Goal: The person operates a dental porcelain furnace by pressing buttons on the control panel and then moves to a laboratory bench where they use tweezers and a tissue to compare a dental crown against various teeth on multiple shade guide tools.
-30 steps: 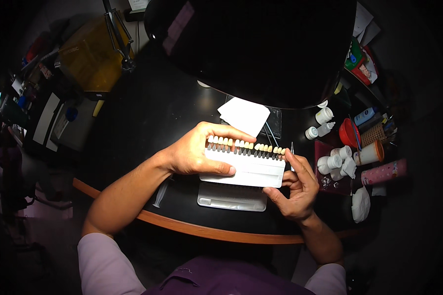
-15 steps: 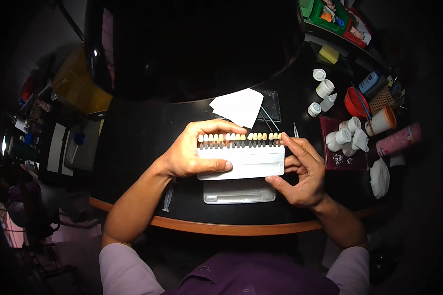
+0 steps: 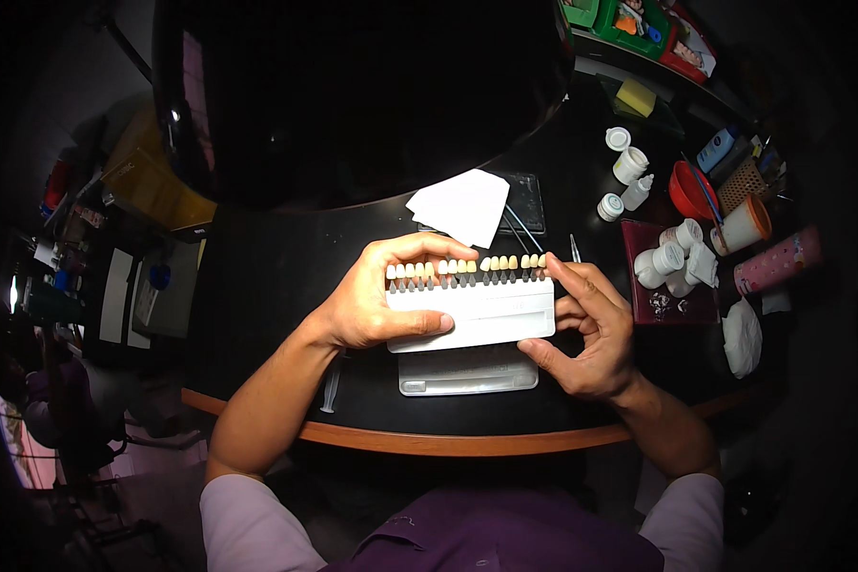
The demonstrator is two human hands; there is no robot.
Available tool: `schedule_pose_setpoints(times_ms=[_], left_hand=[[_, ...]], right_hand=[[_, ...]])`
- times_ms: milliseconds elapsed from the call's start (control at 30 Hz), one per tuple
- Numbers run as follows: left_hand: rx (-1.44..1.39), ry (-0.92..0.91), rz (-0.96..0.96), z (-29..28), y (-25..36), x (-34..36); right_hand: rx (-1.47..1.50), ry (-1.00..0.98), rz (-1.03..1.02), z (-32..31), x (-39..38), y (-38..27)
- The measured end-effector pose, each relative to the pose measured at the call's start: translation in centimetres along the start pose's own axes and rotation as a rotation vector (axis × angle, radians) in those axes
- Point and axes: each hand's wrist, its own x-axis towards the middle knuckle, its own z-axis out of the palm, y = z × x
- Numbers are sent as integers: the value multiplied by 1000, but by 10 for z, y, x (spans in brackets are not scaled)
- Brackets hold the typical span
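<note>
A white dental shade guide [image 3: 472,319] is held up over the dark desk, its row of tooth-coloured tabs on dark holders along the far edge. My left hand [image 3: 377,296] grips its left end, thumb flat across the front and fingers behind. At the right end, my right hand [image 3: 596,334] holds it too, with the index fingertip by the last tooth tab and the thumb at the lower corner. Just below the guide shows a silvery-grey case [image 3: 467,381], its far part hidden by the guide.
White papers [image 3: 459,205] lie on a black slab [image 3: 526,195] beyond my hands. To the right are white jars [image 3: 660,262] on a dark red tray [image 3: 653,310], a red bowl [image 3: 693,191] and a pink cylinder [image 3: 777,260]. A clear syringe [image 3: 331,389] lies near the wooden edge [image 3: 448,441].
The whole picture has shifted slightly. Both hands keep the same hold on the shade guide.
</note>
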Motion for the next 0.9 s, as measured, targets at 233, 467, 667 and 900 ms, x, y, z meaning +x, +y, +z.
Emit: schedule_pose_setpoints(times_ms=[233,467,667,900], left_hand=[[18,53,-51,13,6,1],[35,-36,-54,16,2,0],[67,-60,-65,17,-1,-1],[88,-104,-77,22,1,-1]], right_hand=[[64,20,72,-6,4,-15],[22,139,73,14,7,0],[199,51,180,13,8,-2],[79,59,90,16,7,9]])
